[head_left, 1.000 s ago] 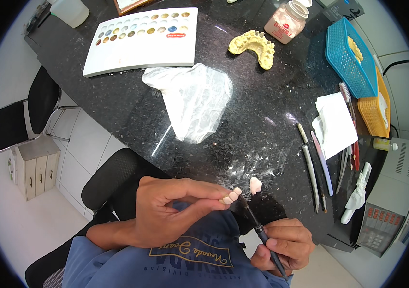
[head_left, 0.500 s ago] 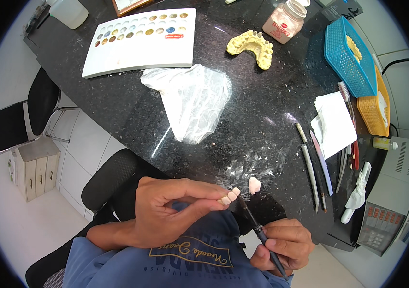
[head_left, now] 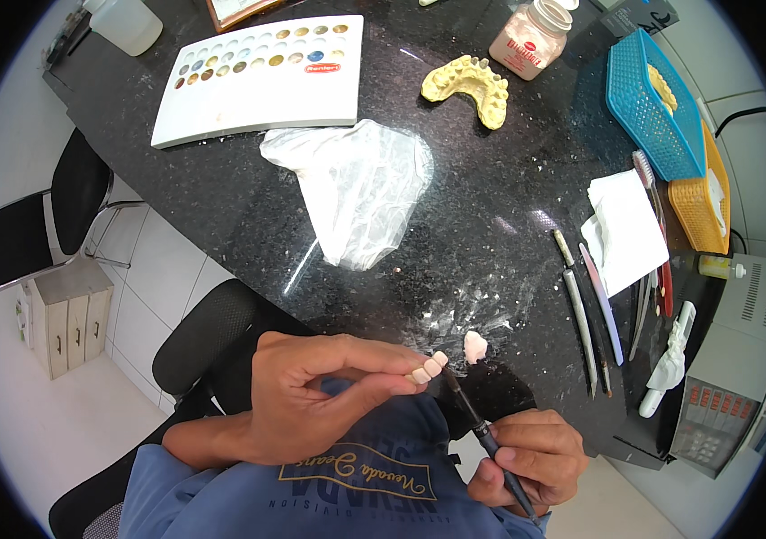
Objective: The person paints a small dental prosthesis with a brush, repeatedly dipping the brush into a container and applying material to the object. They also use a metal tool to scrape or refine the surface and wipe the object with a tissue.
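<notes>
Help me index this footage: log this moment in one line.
Left hand: pinches tooth-coloured dental bridge | Right hand: holds black brush, tip beside the bridge | Benchtop: pale pink lump, yellow dental arch model

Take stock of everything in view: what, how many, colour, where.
Artificial teeth: three visible, cream, left fingers
Pen-shaped tool: one, black, right fingers
Lump: one, pale pink, before hands
Plastic bag: one, translucent, mid-countertop
Welled palette: one, white, upper left
Dental cast: one, yellow, upper middle
Powder jar: one, pinkish, upper right
Baskets: two, blue and orange, right
Paper: one, white, right
Slim tools: several, mixed, right
Control unit: one, grey, far right
Box: one, dark, top right
Bottle: one, whitish, top left
Chairs: two, black, left
Drawer cabinet: one, off-white, left
Countertop: one, black, centre
Shirt: one, blue, bottom
Left hand: one, bare, lower centre
Right hand: one, bare, lower right
</notes>
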`<state>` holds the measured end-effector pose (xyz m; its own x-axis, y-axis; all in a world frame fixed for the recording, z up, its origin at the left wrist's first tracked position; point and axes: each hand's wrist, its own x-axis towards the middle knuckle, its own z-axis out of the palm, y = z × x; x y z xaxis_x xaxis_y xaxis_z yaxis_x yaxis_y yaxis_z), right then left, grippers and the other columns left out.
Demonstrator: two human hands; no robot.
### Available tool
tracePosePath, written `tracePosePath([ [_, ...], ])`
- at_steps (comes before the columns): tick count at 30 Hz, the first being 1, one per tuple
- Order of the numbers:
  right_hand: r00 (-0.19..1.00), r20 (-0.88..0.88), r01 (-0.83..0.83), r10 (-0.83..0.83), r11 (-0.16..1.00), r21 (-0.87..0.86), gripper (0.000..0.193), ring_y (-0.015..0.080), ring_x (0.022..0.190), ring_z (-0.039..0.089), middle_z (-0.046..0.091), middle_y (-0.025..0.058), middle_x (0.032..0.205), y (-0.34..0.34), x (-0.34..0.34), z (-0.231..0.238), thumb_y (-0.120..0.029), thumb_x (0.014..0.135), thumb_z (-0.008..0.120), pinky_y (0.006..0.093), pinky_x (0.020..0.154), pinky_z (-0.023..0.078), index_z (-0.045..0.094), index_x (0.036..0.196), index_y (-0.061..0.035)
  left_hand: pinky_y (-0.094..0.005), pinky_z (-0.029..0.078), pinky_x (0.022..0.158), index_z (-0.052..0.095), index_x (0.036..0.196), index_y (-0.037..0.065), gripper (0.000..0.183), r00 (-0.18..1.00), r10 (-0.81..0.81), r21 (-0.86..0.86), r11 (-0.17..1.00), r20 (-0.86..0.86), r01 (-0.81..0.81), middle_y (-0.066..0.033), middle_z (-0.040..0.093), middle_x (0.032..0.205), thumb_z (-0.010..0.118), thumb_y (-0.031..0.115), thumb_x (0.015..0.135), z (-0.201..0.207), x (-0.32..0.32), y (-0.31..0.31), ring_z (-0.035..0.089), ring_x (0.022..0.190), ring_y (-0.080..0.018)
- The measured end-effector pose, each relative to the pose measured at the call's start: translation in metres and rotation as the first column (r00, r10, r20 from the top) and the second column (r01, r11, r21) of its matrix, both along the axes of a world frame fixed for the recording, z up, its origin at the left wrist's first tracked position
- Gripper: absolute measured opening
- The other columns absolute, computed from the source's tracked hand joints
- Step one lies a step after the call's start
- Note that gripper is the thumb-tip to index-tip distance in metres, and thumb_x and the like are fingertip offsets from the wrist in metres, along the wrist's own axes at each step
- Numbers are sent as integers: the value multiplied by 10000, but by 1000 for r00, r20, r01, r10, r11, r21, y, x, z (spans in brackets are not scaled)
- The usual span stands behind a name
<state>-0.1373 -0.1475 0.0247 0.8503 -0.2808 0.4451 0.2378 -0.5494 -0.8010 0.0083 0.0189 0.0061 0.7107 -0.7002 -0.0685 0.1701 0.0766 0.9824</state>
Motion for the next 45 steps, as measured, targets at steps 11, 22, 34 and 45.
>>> tracePosePath([
  [11, 1000, 4, -2, 2, 1000, -2, 286, 221, 622, 681, 648, 108, 738, 0, -1, -1, -44, 658, 805, 278, 512, 575, 597, 853, -33, -351, 614, 741, 658, 905, -88, 82, 1000, 7, -7, 1000, -13, -7, -263, 686, 920, 673, -59, 830, 0, -1, 0, 713, 838, -277],
  [22, 1000, 5, -22, 23, 1000, -19, 303, 220, 629, 681, 648, 107, 757, -1, -1, -1, -55, 669, 815, 277, 520, 575, 596, 878, -33, -348, 614, 742, 658, 911, -90, 91, 1000, 10, -8, 1000, -21, -10, -262, 685, 928, 676, -58, 828, -1, -1, 0, 713, 836, -273],
  [34, 1000, -11, -26, 26, 999, -23, 309, 223, 638, 684, 650, 105, 759, -1, 1, 2, -62, 665, 823, 285, 532, 584, 600, 877, -33, -340, 613, 733, 661, 915, -91, 97, 1000, 1, -19, 1000, -13, -1, -258, 687, 930, 679, -49, 830, -1, 0, 0, 714, 830, -265],
  [45, 1000, -10, -12, 12, 1000, -11, 298, 227, 630, 683, 650, 110, 740, 0, 2, 2, -61, 665, 821, 289, 522, 584, 604, 868, -30, -341, 615, 730, 663, 913, -90, 97, 1000, 11, -23, 1000, -23, -11, -255, 688, 931, 683, -53, 825, 0, -1, 0, 714, 832, -267],
])
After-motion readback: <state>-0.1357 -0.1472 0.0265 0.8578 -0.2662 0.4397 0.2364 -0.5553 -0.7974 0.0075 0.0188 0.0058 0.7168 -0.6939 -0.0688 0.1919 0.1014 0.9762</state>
